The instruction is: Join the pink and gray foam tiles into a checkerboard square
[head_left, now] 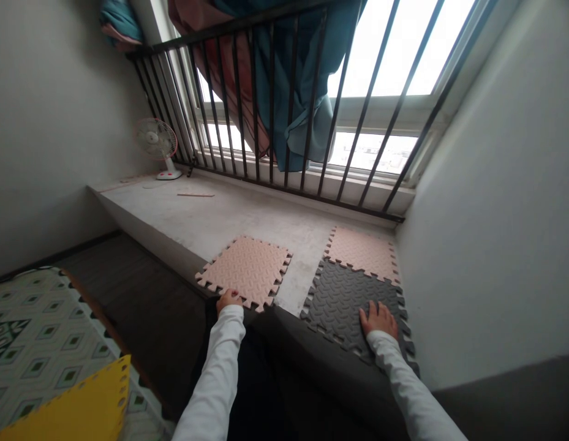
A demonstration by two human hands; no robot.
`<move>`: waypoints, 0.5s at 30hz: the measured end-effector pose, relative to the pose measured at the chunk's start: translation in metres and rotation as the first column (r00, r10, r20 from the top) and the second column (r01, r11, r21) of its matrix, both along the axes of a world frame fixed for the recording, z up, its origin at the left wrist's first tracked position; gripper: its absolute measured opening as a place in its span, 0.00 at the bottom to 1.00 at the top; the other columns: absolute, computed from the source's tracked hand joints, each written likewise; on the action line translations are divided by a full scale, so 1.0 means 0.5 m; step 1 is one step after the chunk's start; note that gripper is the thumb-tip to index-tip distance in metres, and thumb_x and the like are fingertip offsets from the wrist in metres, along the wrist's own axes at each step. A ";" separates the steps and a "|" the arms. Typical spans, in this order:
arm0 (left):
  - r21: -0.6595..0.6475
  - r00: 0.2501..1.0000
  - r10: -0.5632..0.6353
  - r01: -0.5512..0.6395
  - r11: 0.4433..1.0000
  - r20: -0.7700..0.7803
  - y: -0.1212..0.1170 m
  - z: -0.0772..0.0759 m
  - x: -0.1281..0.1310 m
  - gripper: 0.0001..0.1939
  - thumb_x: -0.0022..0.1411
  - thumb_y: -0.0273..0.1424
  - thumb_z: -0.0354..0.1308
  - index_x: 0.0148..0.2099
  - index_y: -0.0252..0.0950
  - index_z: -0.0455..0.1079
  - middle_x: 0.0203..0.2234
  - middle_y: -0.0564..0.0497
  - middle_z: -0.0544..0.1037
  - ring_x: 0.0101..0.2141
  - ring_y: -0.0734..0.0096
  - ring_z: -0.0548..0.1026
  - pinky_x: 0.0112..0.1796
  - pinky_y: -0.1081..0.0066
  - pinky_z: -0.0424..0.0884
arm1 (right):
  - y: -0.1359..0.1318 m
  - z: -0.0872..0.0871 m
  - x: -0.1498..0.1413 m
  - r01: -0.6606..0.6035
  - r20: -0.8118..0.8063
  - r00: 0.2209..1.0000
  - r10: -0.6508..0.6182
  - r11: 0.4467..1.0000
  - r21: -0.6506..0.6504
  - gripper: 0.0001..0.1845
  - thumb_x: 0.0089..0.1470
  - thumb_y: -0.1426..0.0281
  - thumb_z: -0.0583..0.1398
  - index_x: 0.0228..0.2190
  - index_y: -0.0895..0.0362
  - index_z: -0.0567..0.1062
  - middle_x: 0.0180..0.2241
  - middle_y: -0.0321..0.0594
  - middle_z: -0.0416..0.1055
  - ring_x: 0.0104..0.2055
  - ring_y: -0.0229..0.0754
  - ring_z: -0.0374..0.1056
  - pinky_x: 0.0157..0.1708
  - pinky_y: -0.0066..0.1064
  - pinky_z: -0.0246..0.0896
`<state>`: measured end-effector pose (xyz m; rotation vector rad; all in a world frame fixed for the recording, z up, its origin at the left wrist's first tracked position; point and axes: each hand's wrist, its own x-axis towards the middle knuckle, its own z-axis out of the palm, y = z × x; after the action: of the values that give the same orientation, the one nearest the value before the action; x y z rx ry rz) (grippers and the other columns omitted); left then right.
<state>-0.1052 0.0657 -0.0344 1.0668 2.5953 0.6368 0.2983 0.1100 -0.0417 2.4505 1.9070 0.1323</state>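
Note:
My left hand (228, 300) is closed on the near edge of a pink interlocking foam mat tile (252, 264) with a raised tread pattern. This tile lies at an angle on the pale ledge (266, 215), apart from the others. On the right, my right hand (380, 320) rests flat, fingers spread, on a dark grey foam mat tile (342, 297). Behind the grey tile, a second pink foam tile (364, 250) joins its far edge, close to the wall. Part of the grey tile is hidden under my right hand and sleeve.
A dark metal railing (271, 104) runs along the ledge in front of a window and curtains (291, 98). A small fan (158, 144) and a thin strip (195, 195) are further left. At lower left, a yellow perforated piece (77, 398) lies on a patterned surface (45, 334).

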 end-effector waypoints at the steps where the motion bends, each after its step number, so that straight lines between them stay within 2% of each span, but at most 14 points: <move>1: -0.004 1.000 -0.006 0.006 1.000 -0.003 -0.001 0.002 0.001 0.06 0.46 0.27 0.55 0.31 0.37 0.68 0.33 0.48 0.76 0.35 0.68 0.73 0.35 0.74 0.65 | 0.001 -0.001 0.000 0.001 0.002 1.000 -0.001 1.000 0.002 0.28 0.52 0.60 0.46 0.52 0.62 0.59 0.55 0.50 0.53 0.56 0.47 0.47 0.53 0.37 0.40; 9: -0.026 0.999 -0.051 0.051 0.998 -0.018 -0.006 0.011 0.005 0.08 0.46 0.25 0.54 0.32 0.38 0.68 0.34 0.49 0.76 0.36 0.68 0.72 0.35 0.74 0.65 | -0.003 -0.002 -0.003 -0.006 0.027 1.000 0.005 1.000 0.019 0.27 0.52 0.61 0.46 0.51 0.60 0.59 0.55 0.50 0.53 0.56 0.47 0.48 0.53 0.40 0.41; 15: -0.041 0.997 -0.071 0.071 0.997 0.003 -0.009 0.005 0.003 0.09 0.47 0.24 0.54 0.34 0.39 0.69 0.33 0.51 0.77 0.37 0.68 0.72 0.34 0.75 0.64 | 0.000 0.018 -0.013 0.027 0.037 0.999 -0.025 0.999 -0.033 0.27 0.52 0.62 0.47 0.51 0.61 0.60 0.55 0.51 0.53 0.56 0.48 0.48 0.52 0.38 0.41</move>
<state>-0.1036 0.0613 -0.0319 1.1392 2.5451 0.5657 0.2918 0.1098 -0.0326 2.4331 1.8468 0.1413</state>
